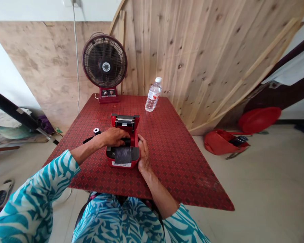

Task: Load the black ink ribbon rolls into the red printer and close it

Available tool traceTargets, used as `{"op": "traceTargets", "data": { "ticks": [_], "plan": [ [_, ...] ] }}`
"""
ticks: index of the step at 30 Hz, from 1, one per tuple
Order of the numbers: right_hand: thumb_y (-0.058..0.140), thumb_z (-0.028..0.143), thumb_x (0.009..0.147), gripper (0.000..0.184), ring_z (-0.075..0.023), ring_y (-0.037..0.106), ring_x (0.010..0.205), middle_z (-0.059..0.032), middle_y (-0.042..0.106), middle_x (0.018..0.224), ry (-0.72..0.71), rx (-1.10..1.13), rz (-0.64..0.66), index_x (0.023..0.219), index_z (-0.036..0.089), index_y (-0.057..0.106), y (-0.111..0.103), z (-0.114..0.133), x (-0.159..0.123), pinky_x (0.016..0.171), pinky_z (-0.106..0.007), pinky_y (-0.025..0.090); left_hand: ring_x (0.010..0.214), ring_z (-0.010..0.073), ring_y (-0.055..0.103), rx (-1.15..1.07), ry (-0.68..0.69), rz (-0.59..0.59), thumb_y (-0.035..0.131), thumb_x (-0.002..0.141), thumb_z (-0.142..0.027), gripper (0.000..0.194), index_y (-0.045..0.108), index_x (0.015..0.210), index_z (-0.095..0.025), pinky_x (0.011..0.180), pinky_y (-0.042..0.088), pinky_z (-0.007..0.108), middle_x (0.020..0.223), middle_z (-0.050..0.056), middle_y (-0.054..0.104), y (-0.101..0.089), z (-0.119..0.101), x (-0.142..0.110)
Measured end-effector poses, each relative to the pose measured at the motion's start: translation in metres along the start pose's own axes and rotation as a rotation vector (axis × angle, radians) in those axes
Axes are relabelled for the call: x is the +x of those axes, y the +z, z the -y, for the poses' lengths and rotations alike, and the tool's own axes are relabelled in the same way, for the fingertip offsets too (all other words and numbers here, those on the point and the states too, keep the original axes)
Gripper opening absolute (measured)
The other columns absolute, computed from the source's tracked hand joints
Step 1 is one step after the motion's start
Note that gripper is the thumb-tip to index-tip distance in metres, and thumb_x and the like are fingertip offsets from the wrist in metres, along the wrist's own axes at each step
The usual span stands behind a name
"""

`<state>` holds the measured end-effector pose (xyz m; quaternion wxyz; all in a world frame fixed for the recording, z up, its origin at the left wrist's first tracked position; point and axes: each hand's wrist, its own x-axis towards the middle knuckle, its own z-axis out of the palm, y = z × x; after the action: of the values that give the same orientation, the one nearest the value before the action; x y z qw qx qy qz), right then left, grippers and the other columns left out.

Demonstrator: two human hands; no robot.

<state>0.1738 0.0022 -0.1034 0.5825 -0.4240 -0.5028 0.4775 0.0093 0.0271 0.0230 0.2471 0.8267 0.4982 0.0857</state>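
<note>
A red and black label printer [136, 161] sits on the table with its lid [125, 120] tilted up at the back. A dark strip [123, 155] lies over the printer's front edge, coming from a dark roll [127, 141] inside. My left hand [115, 136] reaches into the printer from the left, its fingers bent down onto the dark roll; the fingertips are partly hidden. Against the printer's right side rests my right hand [144, 155], fingers wrapped along the casing. A small white-ended roll [96, 131] stands left of the printer, near my left forearm.
A dark red fan [105, 64] stands at the table's back left. A clear water bottle [153, 96] stands at the back right. The red patterned table [182, 168] meets a wooden wall panel. A red bag [215, 143] lies on the floor at the right.
</note>
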Motion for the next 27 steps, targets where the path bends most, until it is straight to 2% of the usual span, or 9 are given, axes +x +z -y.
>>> {"op": "traceTargets", "data": {
  "ticks": [4,7,9,12,15,17,20,23,27],
  "plan": [
    [0.045,0.058,0.091,0.051,-0.0239,0.051,0.125,-0.0068,0.06,0.132,0.015,0.018,-0.003,0.127,0.025,0.058,0.0,-0.002,-0.001,0.108,-0.044,0.037,0.098,0.0271,0.066,-0.252,0.079,-0.238,0.071,0.066,-0.02,0.038,0.074,0.102,-0.028,0.091,0.047,0.036,0.103,0.003,0.075,-0.019,-0.006,-0.035],
    [0.047,0.057,0.09,0.05,-0.0243,0.053,0.123,-0.0061,0.063,0.129,0.022,0.041,-0.011,0.126,0.025,0.059,0.001,-0.002,-0.001,0.105,-0.044,0.04,0.085,0.0247,0.067,-0.413,-0.024,-0.476,0.078,0.063,-0.028,0.047,0.072,0.109,-0.026,0.082,0.052,0.035,0.093,0.003,0.075,-0.041,0.006,-0.076],
    [0.047,0.057,0.09,0.05,-0.0245,0.054,0.121,-0.0061,0.063,0.128,0.037,0.056,-0.014,0.126,0.024,0.059,0.002,-0.001,-0.002,0.104,-0.044,0.041,0.082,0.0243,0.067,-0.485,-0.126,-0.601,0.08,0.061,-0.03,0.05,0.071,0.109,-0.023,0.081,0.053,0.035,0.09,0.005,0.073,-0.052,0.024,-0.101],
    [0.047,0.057,0.09,0.05,-0.0247,0.055,0.12,-0.0062,0.061,0.131,0.06,0.051,-0.019,0.126,0.024,0.059,0.001,0.001,-0.003,0.104,-0.044,0.041,0.077,0.0221,0.066,-0.626,-0.289,-0.659,0.08,0.059,-0.031,0.045,0.067,0.101,-0.02,0.077,0.054,0.035,0.086,0.004,0.071,-0.053,0.062,-0.123],
    [0.046,0.056,0.091,0.049,-0.0248,0.053,0.122,-0.0054,0.06,0.133,0.052,0.006,-0.013,0.126,0.025,0.059,0.0,0.001,-0.002,0.106,-0.045,0.038,0.078,0.0217,0.066,-0.658,-0.412,-0.656,0.078,0.056,-0.03,0.042,0.061,0.093,-0.019,0.074,0.053,0.034,0.083,0.002,0.069,-0.035,0.099,-0.125],
    [0.045,0.056,0.092,0.048,-0.0245,0.053,0.122,-0.0051,0.061,0.132,0.051,-0.009,-0.004,0.126,0.025,0.058,-0.001,0.001,-0.002,0.106,-0.045,0.037,0.076,0.0215,0.065,-0.626,-0.462,-0.627,0.075,0.054,-0.029,0.038,0.059,0.087,-0.019,0.071,0.051,0.033,0.079,0.001,0.068,-0.02,0.115,-0.12],
    [0.045,0.056,0.092,0.049,-0.0242,0.055,0.119,-0.0056,0.061,0.131,0.077,0.004,-0.01,0.127,0.025,0.058,0.0,0.003,-0.002,0.104,-0.043,0.04,0.07,0.0199,0.062,-0.559,-0.477,-0.582,0.072,0.053,-0.027,0.029,0.06,0.078,-0.02,0.067,0.049,0.03,0.072,0.0,0.066,-0.004,0.123,-0.11],
    [0.046,0.056,0.091,0.049,-0.0242,0.057,0.118,-0.0065,0.063,0.13,0.087,-0.018,-0.035,0.125,0.023,0.059,0.001,0.006,-0.002,0.101,-0.043,0.043,0.073,0.0213,0.063,-0.537,-0.462,-0.556,0.072,0.054,-0.026,0.024,0.062,0.075,-0.02,0.07,0.05,0.031,0.072,0.001,0.067,-0.001,0.122,-0.107],
    [0.043,0.054,0.092,0.046,-0.0235,0.055,0.121,-0.0053,0.062,0.131,0.062,-0.063,-0.012,0.124,0.024,0.06,-0.001,0.007,-0.001,0.104,-0.042,0.04,0.097,0.0281,0.065,-0.562,-0.426,-0.556,0.075,0.055,-0.031,0.037,0.07,0.091,-0.021,0.082,0.051,0.033,0.097,0.007,0.073,-0.01,0.122,-0.108]
  ]
}}
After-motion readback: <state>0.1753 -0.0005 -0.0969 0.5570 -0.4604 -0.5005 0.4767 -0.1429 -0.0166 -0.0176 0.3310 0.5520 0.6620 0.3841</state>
